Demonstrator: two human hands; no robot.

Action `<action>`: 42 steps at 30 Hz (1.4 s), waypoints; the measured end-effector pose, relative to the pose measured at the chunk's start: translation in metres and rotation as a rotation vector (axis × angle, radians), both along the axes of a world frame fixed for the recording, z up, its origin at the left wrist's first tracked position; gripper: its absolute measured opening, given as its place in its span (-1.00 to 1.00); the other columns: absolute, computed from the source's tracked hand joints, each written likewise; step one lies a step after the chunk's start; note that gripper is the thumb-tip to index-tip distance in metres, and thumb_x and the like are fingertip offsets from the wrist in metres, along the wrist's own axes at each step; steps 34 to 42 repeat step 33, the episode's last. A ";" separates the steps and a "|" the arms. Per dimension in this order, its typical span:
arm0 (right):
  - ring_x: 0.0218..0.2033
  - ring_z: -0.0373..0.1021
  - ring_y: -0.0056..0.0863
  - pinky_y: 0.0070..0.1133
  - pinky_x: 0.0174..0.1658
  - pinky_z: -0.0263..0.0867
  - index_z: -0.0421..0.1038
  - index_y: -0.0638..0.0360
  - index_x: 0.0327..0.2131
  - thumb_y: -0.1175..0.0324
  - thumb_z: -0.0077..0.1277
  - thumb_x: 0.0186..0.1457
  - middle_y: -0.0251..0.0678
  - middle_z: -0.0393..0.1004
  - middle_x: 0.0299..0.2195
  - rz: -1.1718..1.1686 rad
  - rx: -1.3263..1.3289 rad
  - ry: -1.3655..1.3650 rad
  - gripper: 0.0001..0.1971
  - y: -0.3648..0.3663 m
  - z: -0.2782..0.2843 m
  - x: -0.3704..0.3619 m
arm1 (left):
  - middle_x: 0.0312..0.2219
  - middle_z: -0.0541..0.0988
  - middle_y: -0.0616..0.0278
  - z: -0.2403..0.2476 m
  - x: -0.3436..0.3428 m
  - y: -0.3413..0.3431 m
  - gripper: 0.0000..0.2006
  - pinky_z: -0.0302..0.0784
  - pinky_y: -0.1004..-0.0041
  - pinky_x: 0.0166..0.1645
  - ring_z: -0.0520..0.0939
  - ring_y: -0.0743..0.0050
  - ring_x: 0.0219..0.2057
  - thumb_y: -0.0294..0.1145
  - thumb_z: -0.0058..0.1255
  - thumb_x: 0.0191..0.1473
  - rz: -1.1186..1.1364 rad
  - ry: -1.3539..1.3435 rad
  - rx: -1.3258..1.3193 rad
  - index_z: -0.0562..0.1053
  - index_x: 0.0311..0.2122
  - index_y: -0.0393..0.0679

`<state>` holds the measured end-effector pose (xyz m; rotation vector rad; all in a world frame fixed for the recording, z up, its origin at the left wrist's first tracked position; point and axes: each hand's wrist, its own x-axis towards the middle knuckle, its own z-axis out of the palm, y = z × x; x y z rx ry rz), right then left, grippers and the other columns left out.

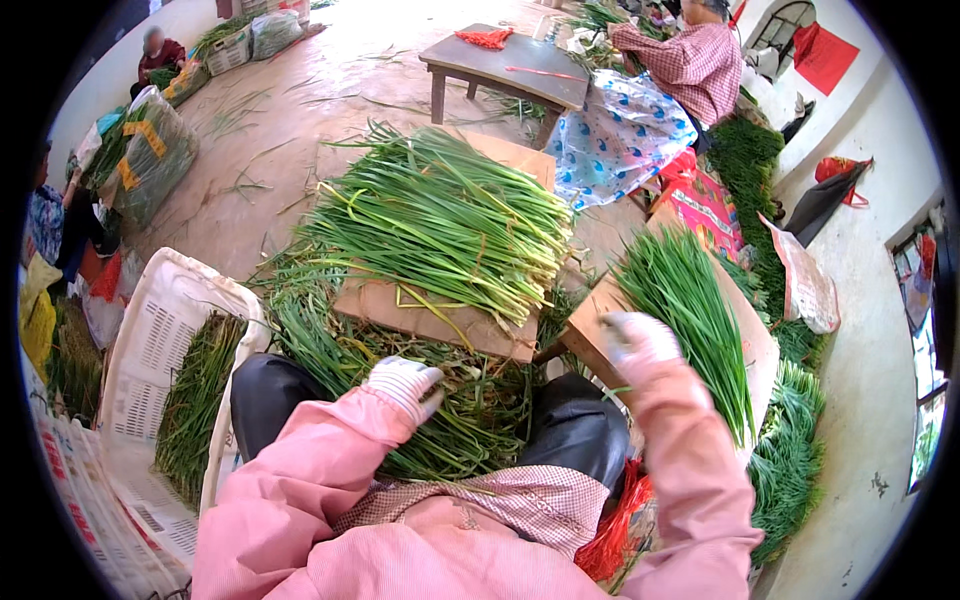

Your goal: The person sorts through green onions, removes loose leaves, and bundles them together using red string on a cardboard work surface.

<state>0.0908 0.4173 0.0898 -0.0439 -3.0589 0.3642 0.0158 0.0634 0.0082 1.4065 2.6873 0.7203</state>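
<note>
A big pile of long green leaves with pale stem ends, which look like garlic chives (440,220), lies on a brown board (380,310) in front of me. My left hand (405,388), in a whitish glove, hovers over loose leaves (460,420) between my knees. Its fingers are bent and apart, with nothing seen in them. My right hand (640,342), also gloved, is by the left edge of a neater bunch of chives (690,310) on a small wooden stand (600,310) at my right. Motion smears its fingers; a small green scrap shows below it.
A white plastic crate (165,330) with greens stands at my left. Red plastic strings (615,525) hang beside my right thigh. Ahead is a low wooden table (505,68); a co-worker (690,60) sits at the far right. More greens (790,450) line the right wall.
</note>
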 end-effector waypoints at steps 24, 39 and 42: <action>-0.50 0.42 -0.43 -0.53 -0.41 0.31 0.42 0.18 -0.28 0.18 -0.07 0.09 -0.21 0.50 -0.51 -0.279 -0.299 -0.712 -0.73 -0.068 0.019 -0.081 | -0.42 0.54 0.02 0.001 0.017 -0.021 -0.75 0.47 0.32 -0.23 0.55 0.05 -0.34 -0.30 0.04 -0.08 -0.048 -0.421 0.339 0.47 -0.24 -0.12; -0.86 0.18 -0.55 -0.65 -0.78 0.10 0.49 0.10 -0.36 0.02 0.02 -0.02 -0.44 0.31 -0.79 -0.368 -0.928 -0.242 -0.66 -0.031 0.220 -0.027 | -0.33 0.56 0.04 0.020 0.038 -0.008 -0.73 0.44 0.36 -0.11 0.57 0.16 -0.25 -0.29 0.06 -0.06 -0.213 -0.632 0.335 0.48 -0.19 -0.08; -0.86 0.18 -0.55 -0.65 -0.78 0.10 0.49 0.10 -0.36 0.02 0.02 -0.02 -0.44 0.31 -0.79 -0.368 -0.928 -0.242 -0.66 -0.031 0.220 -0.027 | -0.33 0.56 0.04 0.020 0.038 -0.008 -0.73 0.44 0.36 -0.11 0.57 0.16 -0.25 -0.29 0.06 -0.06 -0.213 -0.632 0.335 0.48 -0.19 -0.08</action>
